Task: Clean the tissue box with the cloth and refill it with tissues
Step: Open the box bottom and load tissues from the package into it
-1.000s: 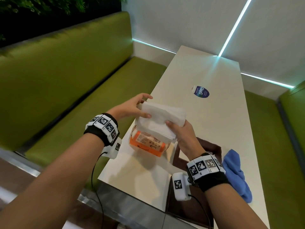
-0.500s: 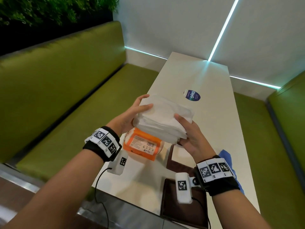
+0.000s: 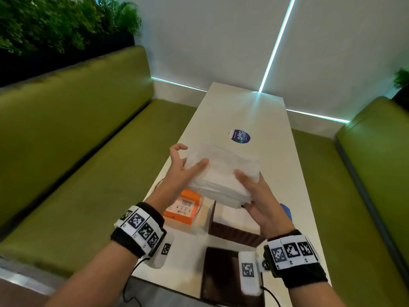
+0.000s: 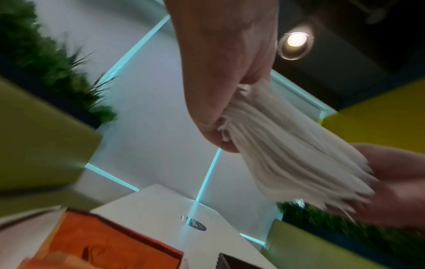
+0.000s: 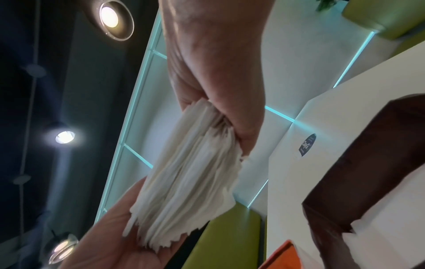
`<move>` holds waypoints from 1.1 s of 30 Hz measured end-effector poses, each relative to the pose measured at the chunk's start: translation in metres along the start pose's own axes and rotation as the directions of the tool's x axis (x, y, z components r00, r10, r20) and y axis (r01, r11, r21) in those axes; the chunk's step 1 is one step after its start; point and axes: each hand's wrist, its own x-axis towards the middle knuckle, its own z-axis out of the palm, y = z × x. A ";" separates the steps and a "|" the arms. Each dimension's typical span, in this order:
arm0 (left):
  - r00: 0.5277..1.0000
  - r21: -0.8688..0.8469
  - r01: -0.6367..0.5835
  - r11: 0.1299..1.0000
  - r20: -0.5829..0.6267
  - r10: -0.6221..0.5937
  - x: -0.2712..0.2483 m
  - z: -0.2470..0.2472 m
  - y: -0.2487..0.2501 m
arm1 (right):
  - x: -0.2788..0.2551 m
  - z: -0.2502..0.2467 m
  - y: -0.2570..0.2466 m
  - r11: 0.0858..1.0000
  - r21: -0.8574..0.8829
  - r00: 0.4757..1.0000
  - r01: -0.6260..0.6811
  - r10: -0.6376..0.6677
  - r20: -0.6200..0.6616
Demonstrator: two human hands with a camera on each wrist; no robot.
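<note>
A thick stack of white tissues (image 3: 223, 173) hangs in the air between my hands. My left hand (image 3: 183, 167) grips its left edge, thumb on top, and my right hand (image 3: 254, 196) grips its near right corner the same way. The left wrist view shows the stack (image 4: 287, 154) pinched at its edge; in the right wrist view it (image 5: 188, 182) fans out slightly. Below it stands the open dark brown tissue box (image 3: 234, 227). Its lid (image 3: 221, 273) lies nearer me. Only an edge of the blue cloth (image 3: 286, 211) shows behind my right hand.
An orange tissue pack (image 3: 183, 209) lies on the white table (image 3: 243, 107) under my left wrist, left of the box. A round blue sticker (image 3: 240, 136) sits farther along the table. Green benches (image 3: 88, 173) flank both long sides.
Both hands have lifted the tissue stack up out of the orange pack and carried it a little right, over the brown box. The pack stays on the table.
</note>
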 end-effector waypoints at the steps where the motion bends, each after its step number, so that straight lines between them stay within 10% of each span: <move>1: 0.997 0.034 -0.081 0.996 -0.014 0.081 -0.006 0.007 -0.002 | -0.002 -0.003 0.000 1.000 0.022 1.000 0.017 -0.017 -0.002; 6: 0.931 0.244 -0.311 0.919 -0.114 0.346 -0.024 0.034 -0.014 | -0.011 -0.008 0.001 0.997 0.048 0.998 0.062 -0.060 -0.037; 29: 0.984 0.131 -0.066 0.989 -0.153 0.086 -0.024 0.036 -0.008 | -0.013 -0.014 0.000 0.999 -0.041 0.998 0.011 -0.013 -0.068; 33: 0.980 -0.133 0.123 0.983 -0.141 -0.142 -0.017 0.032 -0.006 | -0.014 -0.015 -0.003 0.999 -0.018 0.996 0.034 -0.036 -0.081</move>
